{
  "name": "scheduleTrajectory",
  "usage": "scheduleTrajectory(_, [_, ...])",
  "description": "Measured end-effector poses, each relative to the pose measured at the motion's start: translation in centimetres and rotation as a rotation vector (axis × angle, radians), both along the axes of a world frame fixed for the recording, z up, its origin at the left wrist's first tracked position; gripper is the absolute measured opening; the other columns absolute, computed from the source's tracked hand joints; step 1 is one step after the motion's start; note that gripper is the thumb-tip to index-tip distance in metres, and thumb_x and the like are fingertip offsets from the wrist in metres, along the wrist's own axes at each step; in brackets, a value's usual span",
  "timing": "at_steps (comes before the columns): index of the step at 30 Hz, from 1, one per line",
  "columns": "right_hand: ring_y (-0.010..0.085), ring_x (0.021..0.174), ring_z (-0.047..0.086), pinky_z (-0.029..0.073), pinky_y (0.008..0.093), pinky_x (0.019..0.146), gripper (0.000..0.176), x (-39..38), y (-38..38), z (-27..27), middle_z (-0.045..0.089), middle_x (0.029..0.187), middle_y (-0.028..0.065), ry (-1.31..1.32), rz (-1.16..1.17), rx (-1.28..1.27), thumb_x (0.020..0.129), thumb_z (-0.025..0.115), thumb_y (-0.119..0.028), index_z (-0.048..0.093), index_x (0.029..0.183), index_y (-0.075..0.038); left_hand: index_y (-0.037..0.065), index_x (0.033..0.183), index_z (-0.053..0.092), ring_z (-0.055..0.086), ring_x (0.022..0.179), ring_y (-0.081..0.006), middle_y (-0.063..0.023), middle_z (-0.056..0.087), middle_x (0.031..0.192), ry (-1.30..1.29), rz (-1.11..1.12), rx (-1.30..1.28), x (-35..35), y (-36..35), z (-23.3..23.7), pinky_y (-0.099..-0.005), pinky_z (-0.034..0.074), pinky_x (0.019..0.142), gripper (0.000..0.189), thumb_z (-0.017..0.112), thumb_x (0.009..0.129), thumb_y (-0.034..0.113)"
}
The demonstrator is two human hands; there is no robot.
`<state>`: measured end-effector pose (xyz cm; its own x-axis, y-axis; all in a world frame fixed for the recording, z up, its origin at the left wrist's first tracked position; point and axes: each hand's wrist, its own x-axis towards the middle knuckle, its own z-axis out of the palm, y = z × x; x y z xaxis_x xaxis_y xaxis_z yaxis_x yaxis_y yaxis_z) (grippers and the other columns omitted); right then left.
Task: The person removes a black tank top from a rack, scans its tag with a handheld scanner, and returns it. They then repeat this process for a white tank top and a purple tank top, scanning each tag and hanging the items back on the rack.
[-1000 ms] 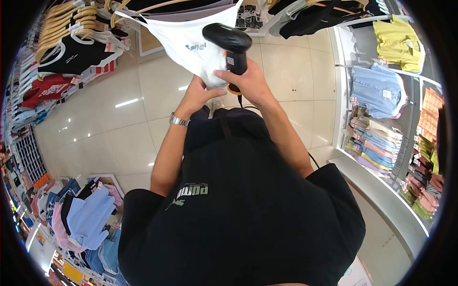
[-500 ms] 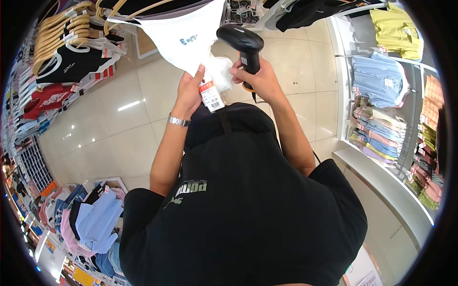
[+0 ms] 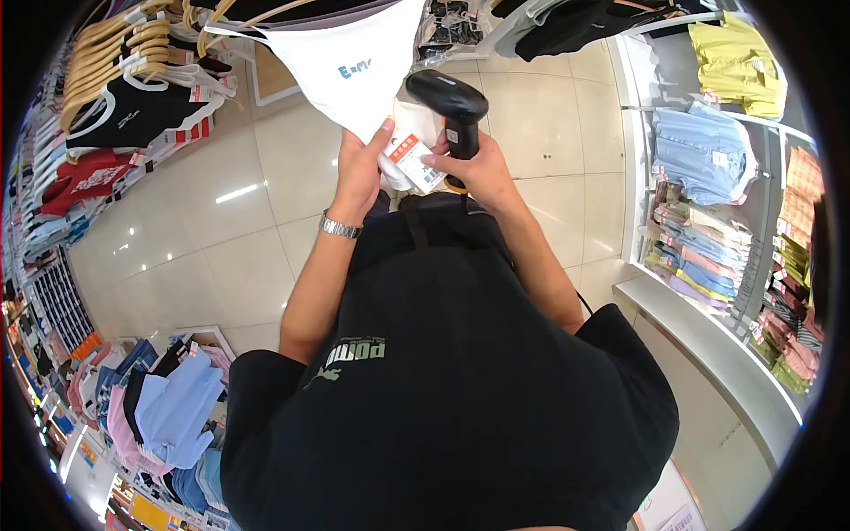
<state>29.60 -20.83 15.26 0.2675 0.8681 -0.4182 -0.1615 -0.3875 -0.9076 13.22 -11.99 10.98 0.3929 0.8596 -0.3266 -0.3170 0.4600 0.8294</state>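
Note:
A white garment [image 3: 350,62] with blue lettering hangs in front of me at the top, its lower part gathered toward my hands. My left hand [image 3: 359,173], with a metal watch [image 3: 340,226] at the wrist, is closed on the garment's edge beside a red-and-white price tag [image 3: 409,152]. My right hand [image 3: 482,177] grips a black barcode scanner [image 3: 452,97] by its handle, head up. The right thumb lies on the tag's lower right edge and covers part of its print. The fingers behind the scanner handle are mostly hidden.
Clothes on wooden hangers [image 3: 115,62] line the left side. Folded clothes [image 3: 181,411] lie at lower left. A wall shelf [image 3: 708,336] with hanging shirts [image 3: 704,155] and folded stacks stands at right. Pale tiled floor [image 3: 540,115] runs between.
The price tag has moved right and tilted, coming under my right thumb. My left hand has shifted slightly right, and the scanner head has dropped a little.

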Motion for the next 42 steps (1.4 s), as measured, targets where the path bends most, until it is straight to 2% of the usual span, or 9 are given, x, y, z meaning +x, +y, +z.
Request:
scheduleTrajectory(5, [0.0125,0.085,0.064,0.052,0.0275,0.078,0.032,0.3,0.2,1.0,0.065,0.091,0.0047,0.091,-0.107,0.026,0.078,0.081,-0.003,0.061,0.103,0.0,0.002,0.155,-0.002,0.05,0.128,-0.024,-0.0249,0.044,0.143,0.339,0.071,0.349,-0.8,-0.9,0.3,-0.0344,0.043,0.105,0.092,0.066,0.093,0.008])
scheduleTrajectory(8, [0.013,0.086,0.065,0.053,0.0282,0.079,0.032,0.2,0.4,1.4,0.066,0.092,0.0059,0.096,-0.137,0.087,0.078,0.08,-0.001,0.061,0.104,0.0,0.002,0.156,0.003,0.049,0.13,-0.0236,-0.0225,0.043,0.144,0.216,0.078,0.33,-1.1,-1.3,1.7,-0.0346,0.044,0.105,0.088,0.065,0.094,0.007])
scheduleTrajectory(14, [0.0118,0.088,0.063,0.052,0.0278,0.079,0.032,-1.1,0.5,0.5,0.065,0.094,0.0054,0.116,-0.156,0.133,0.079,0.079,-0.001,0.061,0.105,0.0,-0.002,0.144,0.04,0.056,0.122,-0.0189,-0.0169,0.057,0.132,-0.226,-0.179,-0.201,-1.8,-0.9,1.5,-0.0328,0.048,0.101,0.056,0.065,0.094,0.004])
scheduleTrajectory(17, [0.0114,0.086,0.064,0.053,0.0274,0.081,0.035,-1.4,0.5,-0.8,0.066,0.092,0.0048,0.095,-0.097,0.166,0.079,0.078,0.001,0.058,0.108,0.0,-0.003,0.138,0.047,0.062,0.113,-0.0179,-0.0152,0.063,0.124,-0.167,-0.187,-0.188,-1.4,-1.0,1.2,-0.0311,0.052,0.096,0.048,0.066,0.093,0.003])
scheduleTrajectory(27, [0.0074,0.062,0.054,0.046,0.0238,0.056,0.035,-0.1,-2.4,0.5,0.06,0.082,0.0013,-0.151,0.018,0.001,0.087,0.073,-0.012,0.056,0.116,-0.001,-0.007,0.141,0.042,0.064,0.109,-0.0176,-0.0162,0.064,0.122,0.107,0.017,0.057,-1.1,0.4,-0.5,-0.0303,0.054,0.091,0.053,0.065,0.094,0.002])
scheduleTrajectory(31, [0.0045,0.056,0.046,0.037,0.0237,0.049,0.037,-0.3,-4.2,1.6,0.056,0.075,-0.0013,-0.02,0.156,-0.084,0.09,0.07,-0.02,0.057,0.121,-0.004,-0.006,0.139,0.044,0.066,0.105,-0.0181,-0.0169,0.064,0.121,0.193,0.027,0.067,-1.1,1.2,-1.6,-0.0298,0.055,0.088,0.051,0.066,0.093,0.003])
scheduleTrajectory(32, [0.0096,0.062,0.052,0.044,0.0266,0.057,0.039,-0.6,-4.6,2.2,0.058,0.078,0.0024,-0.047,0.188,-0.124,0.091,0.069,-0.024,0.057,0.122,-0.003,-0.006,0.138,0.045,0.067,0.103,-0.0182,-0.0171,0.065,0.12,0.195,0.028,0.067,-1.0,1.3,-1.7,-0.0298,0.056,0.087,0.05,0.066,0.093,0.004])
scheduleTrajectory(37, [0.024,0.081,0.061,0.048,0.0357,0.08,0.045,-1.7,-5.4,2.6,0.066,0.09,0.0157,-0.228,0.246,-0.13,0.089,0.068,-0.03,0.055,0.12,0.0,-0.006,0.136,0.046,0.067,0.103,-0.0192,-0.0171,0.064,0.12,0.145,0.064,0.033,-0.8,1.6,-3.4,-0.0302,0.057,0.085,0.048,0.065,0.093,0.003])
scheduleTrajectory(42, [0.0247,0.079,0.06,0.048,0.0357,0.077,0.044,-2.0,-5.4,2.9,0.065,0.088,0.0176,-0.315,0.235,-0.087,0.09,0.067,-0.031,0.055,0.118,0.0,-0.007,0.136,0.045,0.067,0.103,-0.0202,-0.0178,0.063,0.121,0.102,0.065,0.003,-1.0,1.8,-4.1,-0.0303,0.059,0.086,0.049,0.065,0.093,0.002])
